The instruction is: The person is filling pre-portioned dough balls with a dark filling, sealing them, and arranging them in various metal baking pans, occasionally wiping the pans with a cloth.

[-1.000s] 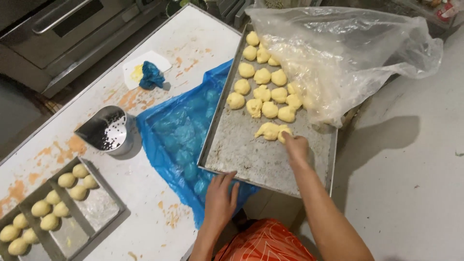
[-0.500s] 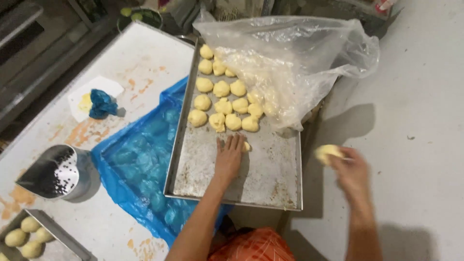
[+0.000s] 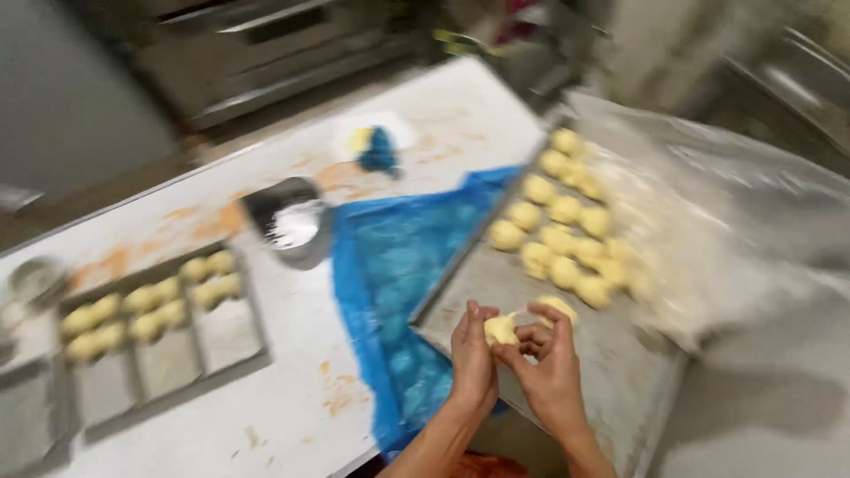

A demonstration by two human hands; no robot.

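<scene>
The left hand (image 3: 474, 358) and right hand (image 3: 551, 367) close together around a small pale-yellow dough ball (image 3: 501, 330) — apparently pinching it — above the floured grey metal baking tray (image 3: 620, 389). Even, light finger pressure would suit shaping.

A white worktable (image 3: 292, 416) stands before steel oven cabinets (image 3: 257, 44).

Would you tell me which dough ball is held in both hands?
The dough ball between the left hand and right hand; the others lie on trays.
</scene>
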